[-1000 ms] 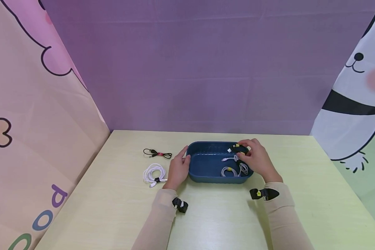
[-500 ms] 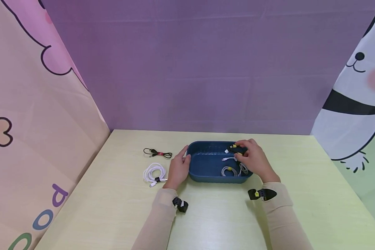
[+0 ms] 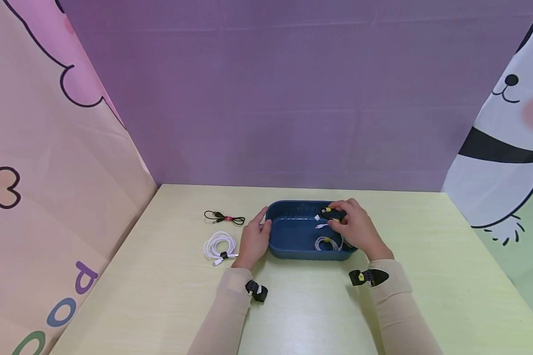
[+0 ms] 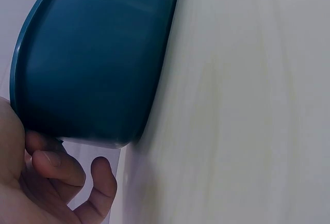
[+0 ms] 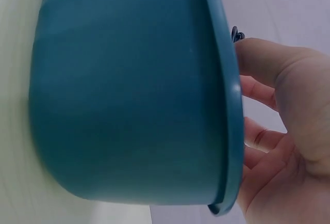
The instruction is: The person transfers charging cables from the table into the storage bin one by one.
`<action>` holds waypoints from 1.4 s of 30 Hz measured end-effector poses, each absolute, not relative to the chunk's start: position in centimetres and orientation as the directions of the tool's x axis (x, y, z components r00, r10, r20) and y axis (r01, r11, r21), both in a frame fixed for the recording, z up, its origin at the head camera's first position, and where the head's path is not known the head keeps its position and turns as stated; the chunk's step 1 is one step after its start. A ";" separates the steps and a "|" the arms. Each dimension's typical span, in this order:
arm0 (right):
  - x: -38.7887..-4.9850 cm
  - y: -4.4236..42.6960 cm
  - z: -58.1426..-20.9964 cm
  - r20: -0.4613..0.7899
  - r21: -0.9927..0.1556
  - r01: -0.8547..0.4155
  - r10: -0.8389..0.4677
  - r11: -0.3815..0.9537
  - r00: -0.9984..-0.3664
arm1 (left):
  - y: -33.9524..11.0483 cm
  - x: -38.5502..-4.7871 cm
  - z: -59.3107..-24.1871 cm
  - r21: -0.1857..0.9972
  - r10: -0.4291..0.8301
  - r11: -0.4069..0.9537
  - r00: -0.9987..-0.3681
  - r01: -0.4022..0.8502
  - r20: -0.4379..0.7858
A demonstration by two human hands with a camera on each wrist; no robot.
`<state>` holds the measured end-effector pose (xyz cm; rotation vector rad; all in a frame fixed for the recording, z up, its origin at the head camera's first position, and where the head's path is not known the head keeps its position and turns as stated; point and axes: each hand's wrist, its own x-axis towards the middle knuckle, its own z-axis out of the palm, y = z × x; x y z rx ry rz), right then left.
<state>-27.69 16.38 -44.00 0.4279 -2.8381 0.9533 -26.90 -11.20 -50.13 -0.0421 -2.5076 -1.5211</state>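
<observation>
In the head view, a blue plastic bin [image 3: 290, 254] stands on the table. My left hand [image 3: 253, 242] holds its left end, thumb at the rim and fingers along the outside; the left wrist view shows those fingers [image 4: 56, 164] curled by the end wall. My right hand [image 3: 354, 225] reaches over the right side and pinches a coiled black cable [image 3: 333, 214] with yellow bands inside the bin. Below it lie a coiled grey-white cable [image 3: 324, 242] and a white plug [image 3: 321, 226]; my right hand partly hides the cables there.
Left of the bin, a black cable [image 3: 224, 218] with a red tie lies on the table [image 3: 293, 305]. Nearer sits a coiled white cable [image 3: 219, 246] with a black strap. A purple cloth [image 3: 266, 98] rises behind the table, with printed cloths at both sides.
My right hand has moved a little to the left inside the bin, carrying the black cable with it. The left hand and the bin have stayed in place.
</observation>
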 end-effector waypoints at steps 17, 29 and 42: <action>-27.6 15.5 -44.3 0.192 -0.561 -0.313 -0.247 0.767 -0.950 | -11.2 -26.8 -50.1 0.878 -0.088 0.463 -0.979 0.123 0.183; -27.6 15.1 -44.6 0.185 -0.565 -0.316 -0.256 0.762 -0.949 | -11.3 -26.8 -50.2 0.869 -0.080 0.475 -0.976 0.139 0.200; -27.8 15.1 -45.4 0.185 -0.543 -0.314 -0.254 0.779 -0.949 | -11.1 -26.8 -49.9 0.869 -0.083 0.475 -0.977 0.137 0.199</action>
